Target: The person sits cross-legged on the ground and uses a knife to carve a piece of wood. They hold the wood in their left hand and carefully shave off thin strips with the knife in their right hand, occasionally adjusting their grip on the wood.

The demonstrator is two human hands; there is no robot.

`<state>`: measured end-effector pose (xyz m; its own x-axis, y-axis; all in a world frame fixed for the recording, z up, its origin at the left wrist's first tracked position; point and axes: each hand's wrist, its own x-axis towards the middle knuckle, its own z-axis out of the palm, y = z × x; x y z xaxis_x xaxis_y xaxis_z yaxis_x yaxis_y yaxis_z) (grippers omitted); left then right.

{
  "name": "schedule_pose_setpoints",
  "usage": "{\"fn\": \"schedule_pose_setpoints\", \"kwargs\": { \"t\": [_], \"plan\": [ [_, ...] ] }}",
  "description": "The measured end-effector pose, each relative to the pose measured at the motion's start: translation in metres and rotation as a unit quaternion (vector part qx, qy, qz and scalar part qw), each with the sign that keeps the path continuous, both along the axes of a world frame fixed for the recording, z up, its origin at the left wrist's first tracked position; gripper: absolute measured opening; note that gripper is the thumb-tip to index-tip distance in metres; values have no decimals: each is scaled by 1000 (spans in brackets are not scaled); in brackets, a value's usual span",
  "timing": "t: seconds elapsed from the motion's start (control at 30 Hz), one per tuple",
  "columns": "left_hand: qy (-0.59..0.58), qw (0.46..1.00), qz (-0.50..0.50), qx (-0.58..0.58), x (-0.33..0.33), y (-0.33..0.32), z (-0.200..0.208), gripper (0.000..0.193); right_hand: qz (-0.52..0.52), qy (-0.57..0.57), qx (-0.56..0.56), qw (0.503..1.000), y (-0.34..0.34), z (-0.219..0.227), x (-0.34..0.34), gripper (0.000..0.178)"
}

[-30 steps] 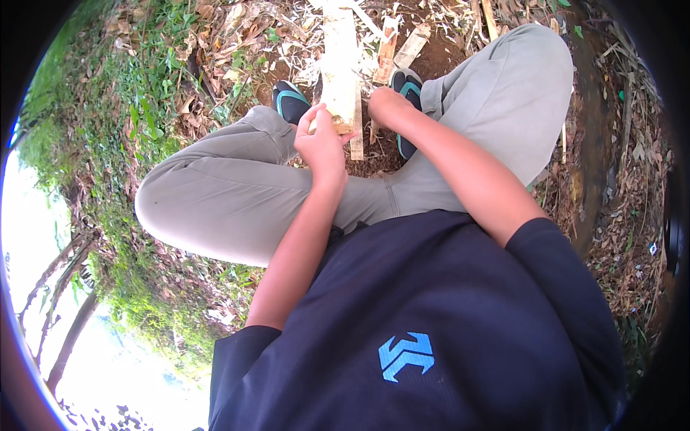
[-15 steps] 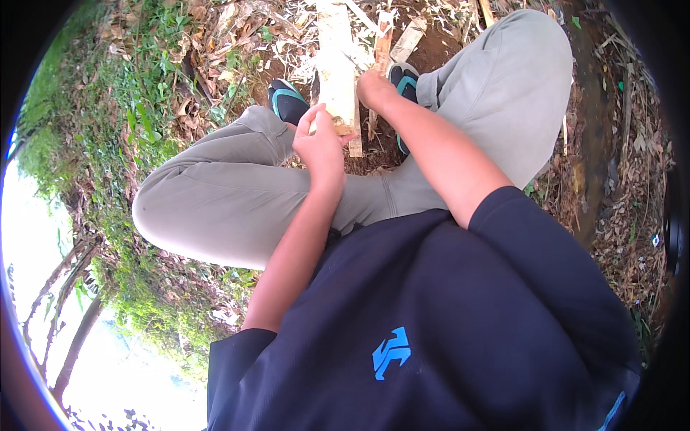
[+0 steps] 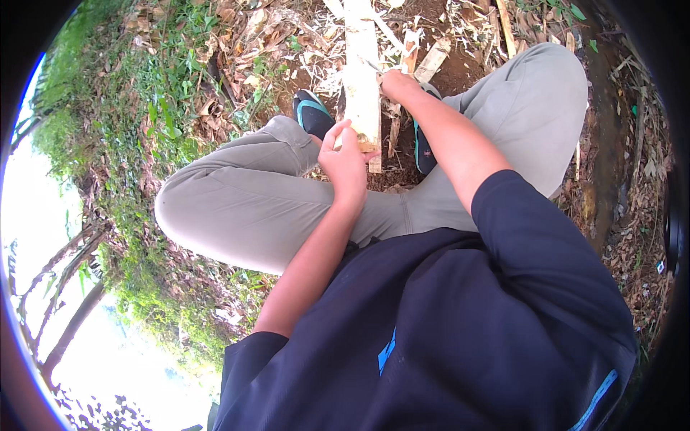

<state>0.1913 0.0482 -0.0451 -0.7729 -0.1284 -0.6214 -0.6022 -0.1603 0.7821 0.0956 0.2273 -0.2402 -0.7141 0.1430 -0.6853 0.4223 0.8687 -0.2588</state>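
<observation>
A pale wooden plank runs away from me between my feet, its near end just in front of my lap. My left hand is closed on that near end, with the fingers along its left edge and the thumb reaching beneath. My right hand is a fist at the plank's right edge, farther along. From it a thin dark blade, apparently a knife, points onto the plank; its handle is hidden in the fist.
Wood shavings and offcuts, including a short piece, litter the brown soil beyond. My sandalled feet flank the plank, knees bent wide. Green plants and dry leaves spread at left; a dark trunk-like strip lies at right.
The whole view has shifted, so everything sits lower and farther right. Against the plank, my right hand has slid a little away from me with the blade. My left hand keeps its hold.
</observation>
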Motion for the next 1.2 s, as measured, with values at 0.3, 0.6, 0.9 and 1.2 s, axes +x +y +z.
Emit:
{"fn": "schedule_pose_setpoints", "kwargs": {
  "t": [0.3, 0.6, 0.9, 1.2],
  "plan": [
    [-9, 999, 32, 10, -3, 1, 4, 27, 166, -66, 14, 984, -12, 68, 9, 30],
    [-17, 1000, 2, 1, -2, 1, 3, 29, -26, -46, -2, 999, -15, 74, 16, 34],
    [-15, 1000, -5, 10, -1, 1, 6, 30, -73, -19, 8, 997, -18, 41, 11, 32],
    [2, 1000, -19, 0, -3, 2, 3, 32, -21, -22, -3, 1000, 0, 28, 0, 28]
  ]
}}
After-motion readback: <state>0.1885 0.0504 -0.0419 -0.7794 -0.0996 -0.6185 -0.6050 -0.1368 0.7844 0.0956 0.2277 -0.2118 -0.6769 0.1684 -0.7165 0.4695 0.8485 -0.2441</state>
